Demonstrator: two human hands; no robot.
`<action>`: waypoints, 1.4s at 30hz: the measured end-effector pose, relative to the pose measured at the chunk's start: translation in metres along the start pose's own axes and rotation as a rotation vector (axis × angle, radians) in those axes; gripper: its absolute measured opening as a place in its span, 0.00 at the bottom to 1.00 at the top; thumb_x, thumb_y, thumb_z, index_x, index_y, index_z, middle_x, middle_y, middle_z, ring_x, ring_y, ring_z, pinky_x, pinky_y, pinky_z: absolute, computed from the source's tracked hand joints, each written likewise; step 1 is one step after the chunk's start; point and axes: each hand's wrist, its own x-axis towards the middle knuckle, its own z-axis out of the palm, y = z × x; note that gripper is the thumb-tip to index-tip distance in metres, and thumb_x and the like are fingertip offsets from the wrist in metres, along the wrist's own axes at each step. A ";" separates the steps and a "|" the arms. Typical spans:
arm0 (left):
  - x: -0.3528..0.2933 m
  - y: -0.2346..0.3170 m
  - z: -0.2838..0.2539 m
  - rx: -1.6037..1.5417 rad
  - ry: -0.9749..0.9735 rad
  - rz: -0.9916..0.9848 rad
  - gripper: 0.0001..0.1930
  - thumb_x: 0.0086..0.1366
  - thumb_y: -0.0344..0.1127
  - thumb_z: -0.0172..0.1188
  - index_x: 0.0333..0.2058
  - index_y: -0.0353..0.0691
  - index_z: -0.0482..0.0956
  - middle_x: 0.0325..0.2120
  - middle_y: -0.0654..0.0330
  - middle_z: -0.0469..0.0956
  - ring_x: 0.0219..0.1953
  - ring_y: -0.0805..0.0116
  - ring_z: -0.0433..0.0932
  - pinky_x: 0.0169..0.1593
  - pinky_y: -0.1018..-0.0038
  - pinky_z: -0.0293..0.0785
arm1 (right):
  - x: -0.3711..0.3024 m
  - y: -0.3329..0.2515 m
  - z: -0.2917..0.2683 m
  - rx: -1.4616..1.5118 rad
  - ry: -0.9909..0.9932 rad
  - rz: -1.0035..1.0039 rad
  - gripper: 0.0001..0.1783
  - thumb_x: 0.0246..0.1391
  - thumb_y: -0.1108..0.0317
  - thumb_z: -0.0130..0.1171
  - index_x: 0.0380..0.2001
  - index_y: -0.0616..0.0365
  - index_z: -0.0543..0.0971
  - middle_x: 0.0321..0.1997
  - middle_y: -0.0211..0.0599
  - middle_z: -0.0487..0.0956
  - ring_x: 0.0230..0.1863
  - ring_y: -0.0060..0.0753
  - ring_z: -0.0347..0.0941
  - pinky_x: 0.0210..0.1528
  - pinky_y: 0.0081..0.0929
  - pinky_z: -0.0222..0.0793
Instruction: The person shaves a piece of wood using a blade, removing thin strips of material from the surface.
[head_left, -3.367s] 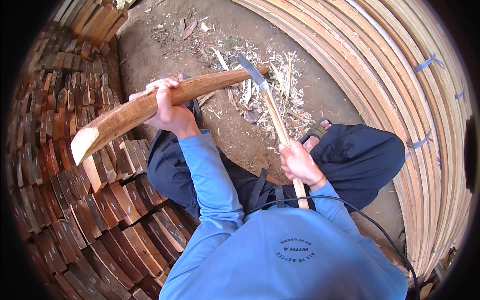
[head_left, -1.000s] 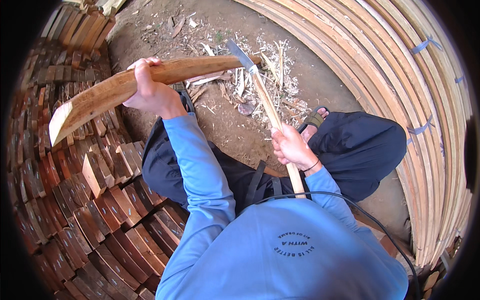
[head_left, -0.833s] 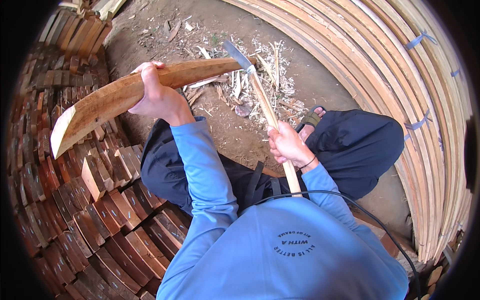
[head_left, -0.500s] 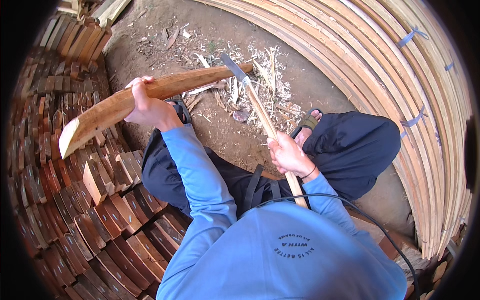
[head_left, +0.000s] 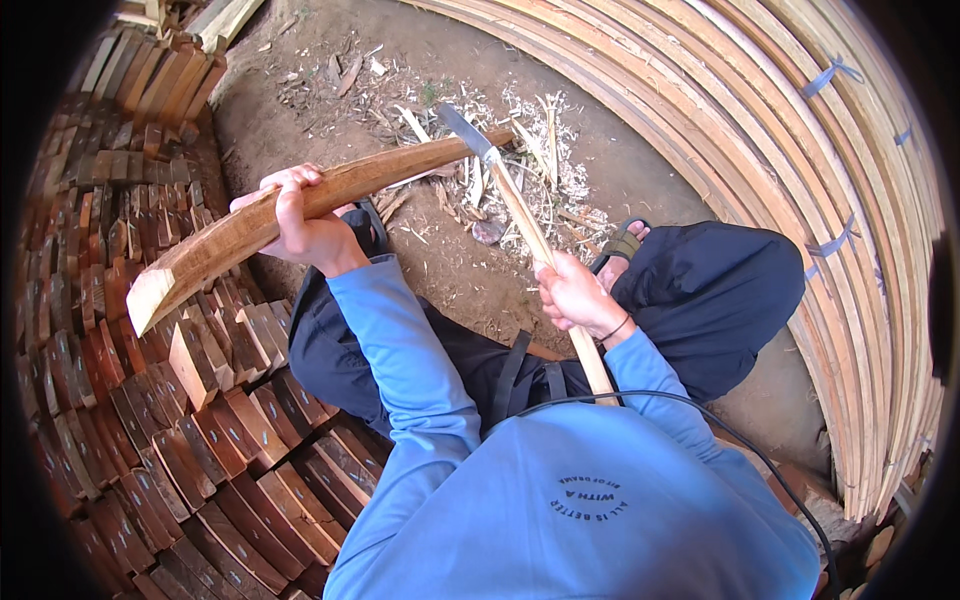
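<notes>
A long curved piece of wood (head_left: 390, 170) slants from my left side up to the wood chips ahead. My left hand (head_left: 305, 225) is wrapped around its thicker half, and the pale cut end sticks out at the left. In my right hand (head_left: 580, 298) is a long-handled knife (head_left: 518, 210), gripped partway down its straight pale wooden handle. The knife's grey blade lies across the narrow far end of the wood; whether its edge bites in cannot be made out. The handle's lower end runs back to my waist.
Stacked short reddish-brown wooden blocks (head_left: 215, 450) fill the left side. Long bent pale strips (head_left: 760, 130), bound with blue ties, curve along the right. Shavings (head_left: 545, 150) litter the dirt floor between my sandalled feet. A black cable (head_left: 720, 425) crosses my blue shirt.
My left hand has shifted its hold, and the wood has rolled slightly, its cut end moving a little right and down. The blade stays across the far end.
</notes>
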 end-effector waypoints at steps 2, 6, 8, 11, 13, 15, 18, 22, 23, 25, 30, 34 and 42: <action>0.000 0.003 -0.016 -0.032 0.026 -0.008 0.08 0.54 0.23 0.55 0.32 0.42 0.71 0.23 0.54 0.75 0.27 0.62 0.76 0.39 0.59 0.78 | -0.013 0.003 0.002 -0.010 -0.004 0.004 0.08 0.74 0.63 0.44 0.39 0.54 0.65 0.19 0.22 0.62 0.13 0.16 0.57 0.11 0.22 0.55; -0.008 0.006 -0.024 -0.064 0.049 -0.056 0.09 0.54 0.24 0.56 0.33 0.46 0.69 0.24 0.56 0.74 0.28 0.61 0.74 0.41 0.57 0.77 | 0.000 0.001 0.010 -0.119 0.030 -0.022 0.10 0.73 0.62 0.45 0.38 0.56 0.66 0.19 0.25 0.65 0.12 0.18 0.62 0.10 0.24 0.59; -0.006 0.004 -0.026 -0.078 0.054 -0.043 0.10 0.53 0.24 0.56 0.34 0.44 0.68 0.23 0.56 0.73 0.26 0.62 0.75 0.39 0.58 0.78 | 0.019 -0.001 0.005 -0.121 0.039 -0.062 0.11 0.72 0.63 0.46 0.38 0.58 0.68 0.18 0.27 0.67 0.12 0.20 0.64 0.10 0.25 0.62; -0.004 0.000 -0.039 -0.070 0.055 -0.026 0.11 0.52 0.24 0.55 0.34 0.44 0.67 0.22 0.57 0.72 0.25 0.62 0.75 0.38 0.59 0.79 | 0.013 0.008 0.005 -0.101 0.019 -0.111 0.11 0.73 0.63 0.45 0.37 0.59 0.68 0.18 0.26 0.67 0.11 0.20 0.64 0.10 0.25 0.62; 0.002 -0.002 -0.048 -0.075 0.070 -0.038 0.11 0.53 0.24 0.55 0.35 0.44 0.67 0.22 0.57 0.72 0.25 0.62 0.75 0.38 0.59 0.79 | -0.002 0.010 0.006 -0.076 -0.006 -0.078 0.11 0.73 0.63 0.45 0.37 0.58 0.68 0.17 0.25 0.66 0.11 0.19 0.63 0.09 0.23 0.60; 0.005 0.002 -0.055 -0.091 0.114 -0.079 0.11 0.53 0.24 0.55 0.35 0.44 0.67 0.22 0.57 0.72 0.25 0.62 0.75 0.38 0.59 0.79 | -0.021 0.014 0.004 -0.073 -0.012 -0.031 0.11 0.73 0.63 0.45 0.37 0.58 0.68 0.17 0.25 0.66 0.10 0.19 0.63 0.09 0.23 0.60; -0.001 0.003 -0.042 -0.051 0.061 -0.067 0.11 0.54 0.26 0.55 0.35 0.47 0.66 0.22 0.58 0.73 0.28 0.64 0.75 0.41 0.60 0.77 | 0.004 0.007 0.009 -0.205 0.052 -0.092 0.12 0.73 0.62 0.45 0.37 0.59 0.68 0.16 0.25 0.66 0.10 0.21 0.63 0.10 0.25 0.61; -0.006 0.007 -0.030 -0.038 0.002 -0.053 0.10 0.54 0.28 0.56 0.33 0.48 0.67 0.23 0.58 0.74 0.29 0.63 0.75 0.41 0.61 0.77 | 0.029 -0.003 0.009 -0.194 0.060 -0.130 0.11 0.71 0.63 0.45 0.36 0.59 0.68 0.16 0.26 0.66 0.11 0.23 0.64 0.12 0.27 0.64; -0.004 0.005 -0.033 -0.050 0.004 -0.049 0.09 0.54 0.28 0.56 0.33 0.48 0.67 0.23 0.58 0.74 0.29 0.63 0.75 0.41 0.61 0.77 | 0.025 -0.005 0.011 -0.202 0.064 -0.151 0.11 0.71 0.63 0.45 0.36 0.59 0.68 0.16 0.26 0.66 0.11 0.23 0.64 0.12 0.26 0.64; -0.005 0.007 -0.040 -0.030 -0.030 -0.028 0.10 0.54 0.27 0.56 0.35 0.46 0.68 0.24 0.57 0.74 0.29 0.62 0.75 0.40 0.61 0.77 | 0.022 -0.003 0.010 -0.155 0.045 -0.133 0.10 0.71 0.64 0.45 0.37 0.58 0.68 0.17 0.26 0.67 0.12 0.21 0.65 0.12 0.26 0.63; 0.001 0.001 -0.080 -0.139 -0.020 -0.112 0.12 0.53 0.30 0.57 0.37 0.47 0.70 0.26 0.55 0.75 0.31 0.60 0.77 0.44 0.58 0.77 | 0.026 -0.009 0.009 0.007 -0.064 -0.023 0.07 0.73 0.64 0.45 0.39 0.56 0.67 0.20 0.24 0.66 0.14 0.17 0.62 0.12 0.23 0.60; -0.004 0.007 -0.105 -0.107 0.062 -0.170 0.08 0.52 0.34 0.59 0.33 0.48 0.75 0.29 0.57 0.77 0.41 0.56 0.78 0.53 0.57 0.77 | 0.041 -0.001 0.006 -0.048 -0.111 -0.007 0.08 0.73 0.64 0.46 0.39 0.55 0.67 0.20 0.24 0.67 0.14 0.17 0.62 0.12 0.22 0.60; -0.012 0.017 -0.095 -0.080 0.175 -0.216 0.08 0.54 0.33 0.60 0.34 0.46 0.79 0.33 0.58 0.80 0.44 0.57 0.80 0.59 0.54 0.74 | 0.044 0.009 0.021 -0.190 -0.057 -0.041 0.08 0.74 0.63 0.46 0.39 0.53 0.67 0.21 0.22 0.66 0.15 0.15 0.62 0.13 0.21 0.60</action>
